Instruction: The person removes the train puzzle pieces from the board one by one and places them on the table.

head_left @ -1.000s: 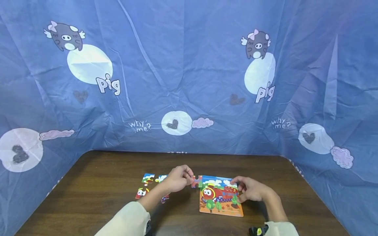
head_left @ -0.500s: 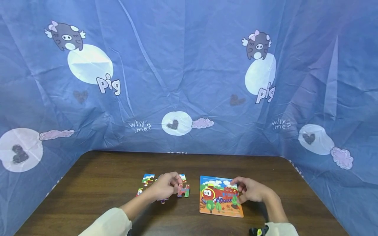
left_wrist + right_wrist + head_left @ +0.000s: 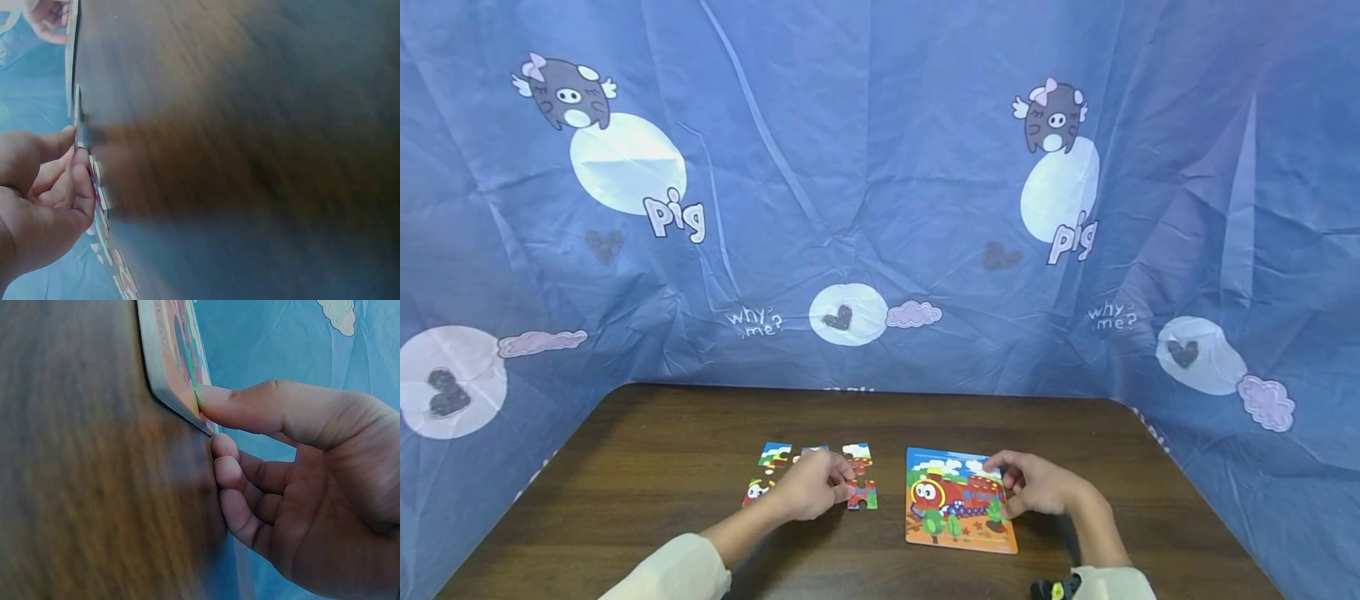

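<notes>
My left hand (image 3: 811, 487) pinches a red, blue and green jigsaw piece (image 3: 864, 497) between thumb and fingertips. In the left wrist view that piece (image 3: 77, 112) appears edge-on, close over the wood. Just beyond it lies a piece with cloud and red train parts (image 3: 857, 452). Other pieces are partly hidden behind the left hand. My right hand (image 3: 1039, 483) grips the right side of a square puzzle board (image 3: 962, 533) printed with a red train. In the right wrist view the thumb (image 3: 244, 411) presses on the board's face, with curled fingers at its edge.
Left of the left hand lie a piece with sky and grass (image 3: 776, 453) and one with a train's face (image 3: 756, 492). Everything rests on a dark wooden table (image 3: 647, 467). A blue printed cloth (image 3: 865, 208) hangs behind and at both sides.
My left hand has moved left with the jigsaw piece, from the board's upper left edge to just below the cloud piece, and lowered it. The right hand and board have stayed put.
</notes>
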`<state>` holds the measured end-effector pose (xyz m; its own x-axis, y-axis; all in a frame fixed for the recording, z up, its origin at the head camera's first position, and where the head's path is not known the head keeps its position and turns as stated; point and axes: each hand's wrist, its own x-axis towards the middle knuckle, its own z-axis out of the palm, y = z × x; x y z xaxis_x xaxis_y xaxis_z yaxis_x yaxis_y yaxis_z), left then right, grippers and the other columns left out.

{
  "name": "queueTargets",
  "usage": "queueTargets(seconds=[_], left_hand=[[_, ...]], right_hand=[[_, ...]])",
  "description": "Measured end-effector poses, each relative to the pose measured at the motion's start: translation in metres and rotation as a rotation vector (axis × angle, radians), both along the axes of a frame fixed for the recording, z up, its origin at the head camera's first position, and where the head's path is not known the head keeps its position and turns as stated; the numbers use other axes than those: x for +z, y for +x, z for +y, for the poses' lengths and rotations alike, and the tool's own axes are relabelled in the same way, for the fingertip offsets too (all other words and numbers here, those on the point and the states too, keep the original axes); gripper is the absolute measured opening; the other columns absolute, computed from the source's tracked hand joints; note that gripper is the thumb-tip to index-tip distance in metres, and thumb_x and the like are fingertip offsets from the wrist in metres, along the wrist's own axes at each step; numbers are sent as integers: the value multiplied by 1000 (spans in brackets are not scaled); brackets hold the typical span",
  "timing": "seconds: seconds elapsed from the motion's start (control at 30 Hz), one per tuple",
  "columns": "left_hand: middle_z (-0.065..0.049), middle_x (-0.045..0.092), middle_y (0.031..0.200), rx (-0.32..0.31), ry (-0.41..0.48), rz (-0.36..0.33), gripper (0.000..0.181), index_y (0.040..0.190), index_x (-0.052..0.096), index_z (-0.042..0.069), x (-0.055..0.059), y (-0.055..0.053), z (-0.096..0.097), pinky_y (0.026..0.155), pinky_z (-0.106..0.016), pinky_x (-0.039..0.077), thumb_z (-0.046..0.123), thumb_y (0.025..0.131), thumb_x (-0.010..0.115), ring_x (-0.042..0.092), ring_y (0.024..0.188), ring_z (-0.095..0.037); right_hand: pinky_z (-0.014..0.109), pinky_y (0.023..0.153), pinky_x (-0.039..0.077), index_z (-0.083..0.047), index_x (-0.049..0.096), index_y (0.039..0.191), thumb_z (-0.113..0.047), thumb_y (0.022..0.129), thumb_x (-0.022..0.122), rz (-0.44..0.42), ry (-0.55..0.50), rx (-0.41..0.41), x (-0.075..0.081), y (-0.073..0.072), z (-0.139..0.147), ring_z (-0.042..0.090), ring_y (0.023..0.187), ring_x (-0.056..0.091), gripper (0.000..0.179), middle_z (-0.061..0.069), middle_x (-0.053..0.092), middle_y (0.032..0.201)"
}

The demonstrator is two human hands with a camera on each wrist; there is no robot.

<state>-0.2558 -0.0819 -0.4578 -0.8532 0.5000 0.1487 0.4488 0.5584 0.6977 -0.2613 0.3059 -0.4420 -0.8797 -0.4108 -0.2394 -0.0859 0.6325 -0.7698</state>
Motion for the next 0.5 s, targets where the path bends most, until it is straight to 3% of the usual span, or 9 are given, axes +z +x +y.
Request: queueTargets(seconds=[0.37, 0.5], left_hand=[[-3, 69, 79, -43, -38, 90, 7, 90, 70, -1, -1, -2, -1, 69, -30, 53, -1, 86, 76, 64, 73, -17], [-2, 69, 79, -52, -27, 70, 7, 91, 70, -1, 1, -2, 0, 69, -28, 52, 2, 88, 76, 63, 73, -14]], right_hand=[[30, 67, 42, -4, 59, 129, 3, 74, 84, -6, 3, 1, 0, 0, -1, 20, 78, 45, 61, 10, 51, 94], [31, 66, 42, -4, 58, 130, 2, 75, 83, -18, -6, 11, 1, 0, 0, 20, 77, 44, 61, 11, 50, 93]])
